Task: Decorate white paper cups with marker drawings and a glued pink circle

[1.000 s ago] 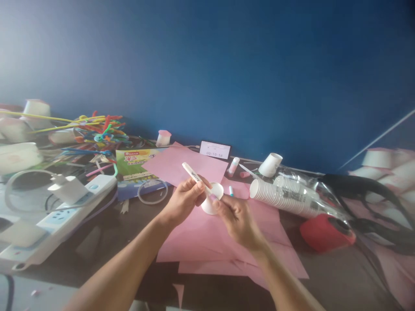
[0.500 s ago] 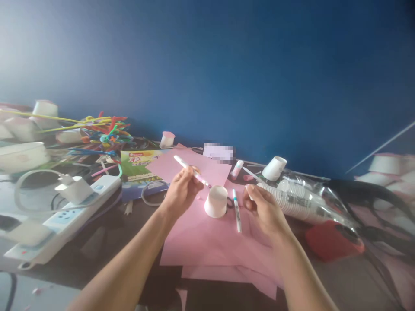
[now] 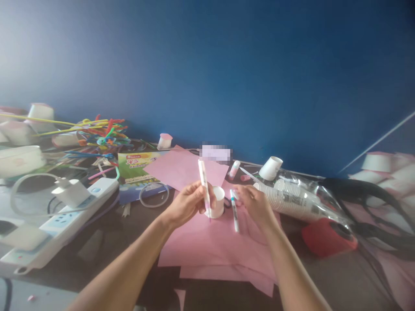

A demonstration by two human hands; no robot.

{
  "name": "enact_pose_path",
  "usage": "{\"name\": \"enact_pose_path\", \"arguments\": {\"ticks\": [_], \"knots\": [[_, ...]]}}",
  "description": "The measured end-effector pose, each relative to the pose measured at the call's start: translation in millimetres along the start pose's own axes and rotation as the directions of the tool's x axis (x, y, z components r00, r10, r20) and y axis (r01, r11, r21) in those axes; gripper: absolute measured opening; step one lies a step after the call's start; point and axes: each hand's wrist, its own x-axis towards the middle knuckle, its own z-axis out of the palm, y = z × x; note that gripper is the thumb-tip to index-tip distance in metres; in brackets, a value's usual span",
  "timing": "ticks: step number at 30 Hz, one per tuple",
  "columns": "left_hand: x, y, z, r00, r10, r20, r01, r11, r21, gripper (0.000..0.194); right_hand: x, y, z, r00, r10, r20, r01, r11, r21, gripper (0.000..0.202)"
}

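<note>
My left hand (image 3: 191,201) is closed around a white marker (image 3: 205,185) with a pinkish band, held nearly upright with its tip down. A white paper cup (image 3: 218,201) stands on pink paper (image 3: 207,248), just behind that marker and partly covered by my fingers. My right hand (image 3: 254,201) has its fingers closed together over the top end of a second white marker (image 3: 235,216) with a teal band, which lies on the paper. Something pale shows at the right fingertips, too blurred to make out.
A bagged stack of cups (image 3: 292,201), a loose cup (image 3: 270,168) and a red object (image 3: 329,237) are at the right. At the left are a power strip (image 3: 65,220), colourful pipe cleaners (image 3: 108,134) and a rainbow-coloured packet (image 3: 132,175). A blue wall (image 3: 207,77) stands behind.
The marker in my left hand has swung from slanting to nearly upright, its tip lowered in front of the cup. My right hand has moved left to the teal-banded marker.
</note>
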Motion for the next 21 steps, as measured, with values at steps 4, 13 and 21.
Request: {"name": "enact_pose_path", "arguments": {"ticks": [4,13,21], "knots": [[-5.6,4.7,12.0,0.977,-0.123,0.173,0.088,0.976,0.198,0.045,-13.9,-13.0,-2.3,0.956,-0.100,0.276,-0.060,0.853,0.518,0.050],[-5.9,6.1,16.3,0.957,-0.142,0.255,0.078,0.966,0.245,0.051,-24.6,-20.7,-3.4,0.860,-0.384,0.335,-0.124,0.480,0.868,0.016],[1.3,9.5,-30.0,0.976,0.152,-0.157,-0.041,0.833,0.552,0.056,4.1,-9.8,-16.5,0.974,-0.048,-0.222,0.227,0.280,0.933,0.018]]}}
